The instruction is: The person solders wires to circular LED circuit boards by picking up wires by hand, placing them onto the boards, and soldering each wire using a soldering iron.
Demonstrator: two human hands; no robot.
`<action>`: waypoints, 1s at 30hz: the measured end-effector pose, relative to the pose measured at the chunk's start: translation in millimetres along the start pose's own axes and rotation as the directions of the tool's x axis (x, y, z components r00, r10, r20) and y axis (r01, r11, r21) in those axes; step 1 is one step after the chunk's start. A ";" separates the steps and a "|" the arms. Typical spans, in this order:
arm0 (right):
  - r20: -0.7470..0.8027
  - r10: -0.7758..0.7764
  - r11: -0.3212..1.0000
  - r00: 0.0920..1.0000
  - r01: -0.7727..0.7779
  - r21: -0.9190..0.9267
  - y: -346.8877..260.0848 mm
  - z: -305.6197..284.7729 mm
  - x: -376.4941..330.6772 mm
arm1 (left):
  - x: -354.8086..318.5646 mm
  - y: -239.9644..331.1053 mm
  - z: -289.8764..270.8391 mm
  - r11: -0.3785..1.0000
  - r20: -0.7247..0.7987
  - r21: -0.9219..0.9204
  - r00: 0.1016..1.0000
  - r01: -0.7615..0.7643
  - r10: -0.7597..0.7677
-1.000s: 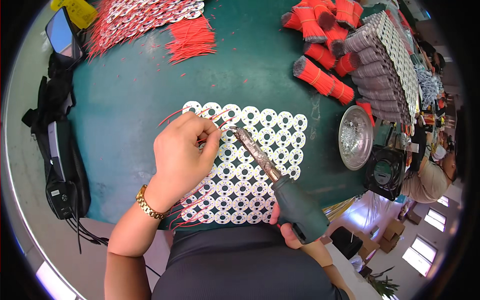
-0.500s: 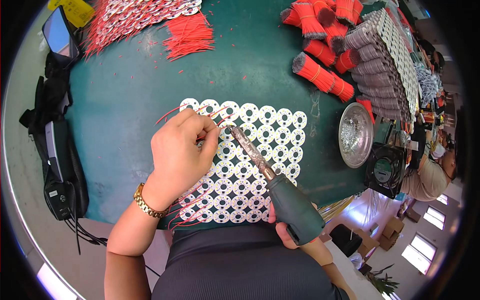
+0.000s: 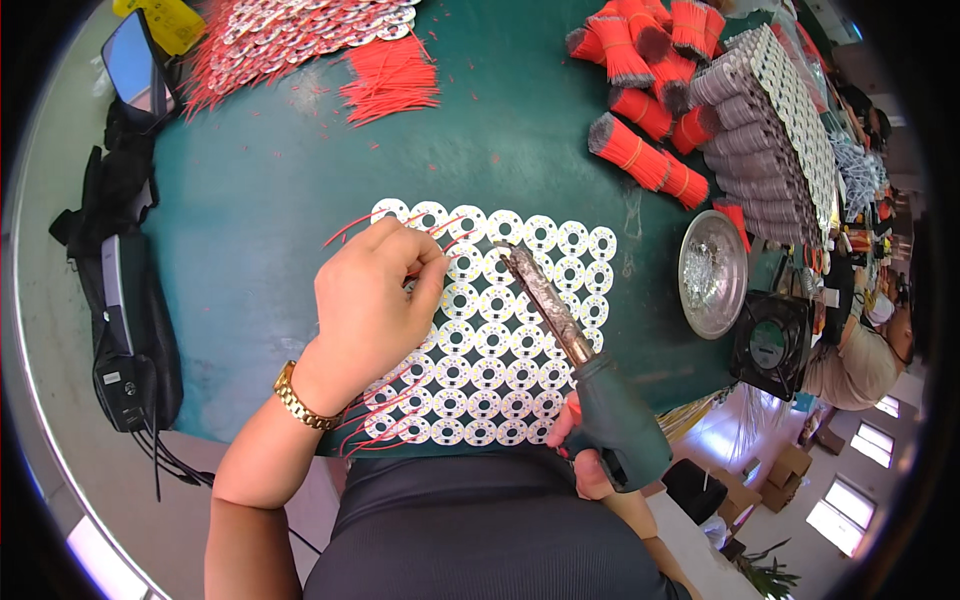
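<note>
Panel of round white circuit discs (image 3: 500, 330) is lying near the table's (image 3: 250, 180) near edge. The left hand (image 3: 372, 300) is pinching thin red wires (image 3: 440, 240) against it; the right hand (image 3: 590, 455) is gripping a soldering iron (image 3: 570, 350), its crusted tip touching a far disc. Right: shiny metal dish (image 3: 712, 272).

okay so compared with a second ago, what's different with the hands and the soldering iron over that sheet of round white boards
Little has changed. The soldering iron in the right hand has kept its tip near the panel's upper rows, shifting only slightly. The left hand still pinches thin red wires over the panel of round white boards, its fingers barely moved. Nothing was picked up or let go. The wire bundles and metal dish stayed put.
</note>
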State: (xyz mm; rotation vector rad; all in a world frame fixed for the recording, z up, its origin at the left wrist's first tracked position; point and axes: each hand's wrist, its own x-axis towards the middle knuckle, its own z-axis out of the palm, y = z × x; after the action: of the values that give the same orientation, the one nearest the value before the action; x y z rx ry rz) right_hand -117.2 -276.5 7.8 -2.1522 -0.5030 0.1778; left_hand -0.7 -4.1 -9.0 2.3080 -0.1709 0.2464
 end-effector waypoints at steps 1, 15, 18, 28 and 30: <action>0.085 0.176 0.972 0.981 -0.187 0.140 -3.6 -4.5 1.0 | -0.2 -0.6 -1.3 1.000 0.031 0.018 0.999 -0.015 0.014; -0.131 0.214 0.876 0.968 -0.131 0.465 8.6 29.7 -44.1 | 113.5 -45.9 -5.0 0.781 0.013 0.595 0.974 -0.190 0.227; -0.036 0.375 0.795 0.926 -0.301 0.527 -0.8 23.3 -44.3 | 112.9 -45.5 -2.3 0.627 0.076 0.729 0.943 -0.274 0.324; -0.043 0.213 0.872 0.976 -0.170 0.459 5.3 23.0 -42.6 | 107.5 -63.1 3.4 0.650 0.016 0.708 0.927 -0.276 0.375; -0.036 0.197 0.883 0.980 -0.161 0.441 5.1 23.3 -43.2 | 105.9 -65.3 3.5 0.680 -0.012 0.678 0.921 -0.279 0.390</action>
State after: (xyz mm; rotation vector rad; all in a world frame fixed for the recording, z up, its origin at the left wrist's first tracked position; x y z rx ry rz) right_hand -162.0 -279.8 -12.5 -1.7514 -0.1897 0.2789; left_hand 115.8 32.8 -33.2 2.9456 -0.5035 0.7920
